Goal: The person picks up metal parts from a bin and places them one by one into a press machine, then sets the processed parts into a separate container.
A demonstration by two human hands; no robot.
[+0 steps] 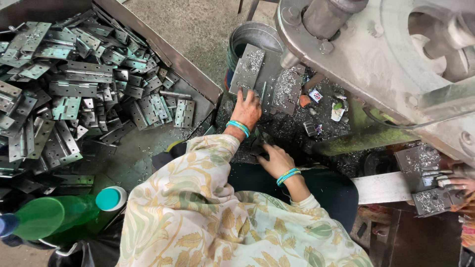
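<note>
Left hand (pixel 247 110): palm down, fingers spread, resting on the near edge of the press bed, touching the flat plate.
Right hand (pixel 275 159): lower on the press bed, nearer the body than the left hand; fingers curled around a small dark piece, too hidden to tell what.
Flat plate (pixel 248 66): grey steel, rectangular, lying tilted on the press bed, strewn with bright metal shavings, just beyond the left hand.
</note>
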